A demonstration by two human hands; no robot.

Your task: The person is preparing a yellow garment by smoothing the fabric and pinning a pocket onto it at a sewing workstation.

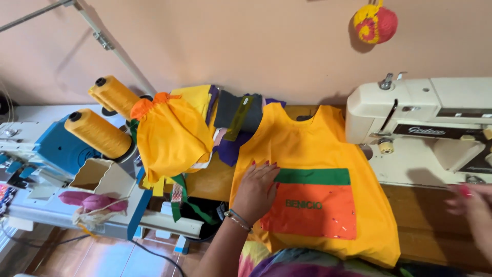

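Note:
A yellow sleeveless apron [307,149] lies flat on the wooden table [425,225]. It has an orange pocket [312,213] with a green band [315,176] along the top and pins near the pocket's lower right corner. My left hand [258,191] rests flat on the apron at the pocket's left edge, fingers spread, a bracelet at the wrist. My right hand [474,205] hovers blurred at the right edge over the table, beside the white sewing machine [425,128]; I cannot tell whether it holds anything.
Two yellow thread cones [100,131] stand on a blue and white machine [56,154] at the left. A yellow-orange cloth bag [171,136] and a pile of fabric scraps [233,120] lie behind the apron. A crocheted ball [375,23] hangs on the wall.

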